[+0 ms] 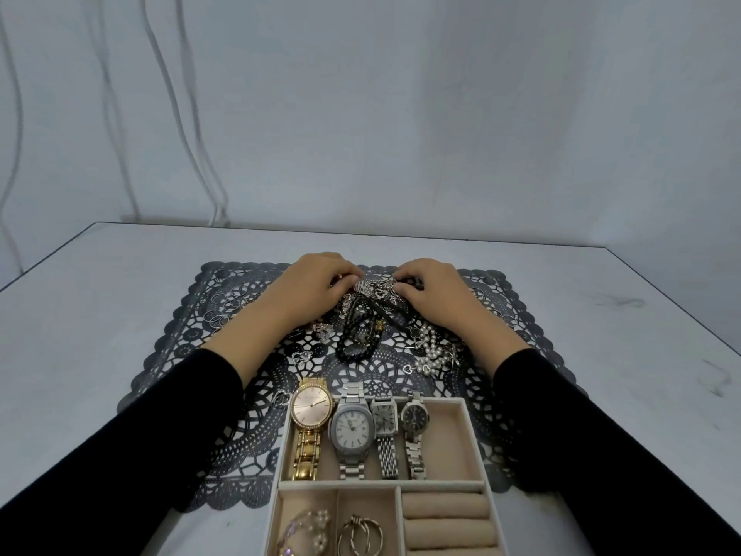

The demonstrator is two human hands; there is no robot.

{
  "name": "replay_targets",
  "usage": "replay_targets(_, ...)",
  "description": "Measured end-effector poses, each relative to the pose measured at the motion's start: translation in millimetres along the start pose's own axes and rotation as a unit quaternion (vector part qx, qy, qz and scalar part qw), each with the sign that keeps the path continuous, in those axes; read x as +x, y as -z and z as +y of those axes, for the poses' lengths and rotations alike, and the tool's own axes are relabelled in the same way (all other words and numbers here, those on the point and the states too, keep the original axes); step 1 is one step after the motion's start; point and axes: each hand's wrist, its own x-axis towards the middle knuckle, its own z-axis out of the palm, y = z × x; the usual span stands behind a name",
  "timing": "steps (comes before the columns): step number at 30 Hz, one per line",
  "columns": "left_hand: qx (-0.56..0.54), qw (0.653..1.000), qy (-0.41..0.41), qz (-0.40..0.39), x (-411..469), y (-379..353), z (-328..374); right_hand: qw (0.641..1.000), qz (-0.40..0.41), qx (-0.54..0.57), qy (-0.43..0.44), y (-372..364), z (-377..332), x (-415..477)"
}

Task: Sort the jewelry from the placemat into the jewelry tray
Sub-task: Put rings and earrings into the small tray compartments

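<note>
White table [120, 335], one black placemat [224, 447], one tray [474, 435] near, four watches [353, 429] inside. Far: left hand [316, 286], right hand [433, 290], fingers curled, pinching chain tangle [377, 288].

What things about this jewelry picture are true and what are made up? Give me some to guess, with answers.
1. Four watches lie in the jewelry tray's far compartment. True.
2. The gold watch is at the right end of the row. False: it is at the left end.
3. The left hand and the right hand both pinch at the jewelry pile on the placemat. True.
4. The tray's padded rolls are full of rings. False: no rings show on them.
</note>
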Motion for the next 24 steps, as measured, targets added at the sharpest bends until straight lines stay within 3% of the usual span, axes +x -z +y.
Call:
replay_targets(8,-0.013,0.999,0.004,-0.036,11.9,0.3,-1.0,1.000,0.001,0.005,0.001,0.0,3.6,2.9)
replay_targets(24,-0.036,0.998,0.054,-0.019,12.2,-3.3,2.6,1.000,-0.015,0.007,0.013,2.1,5.9,1.3)
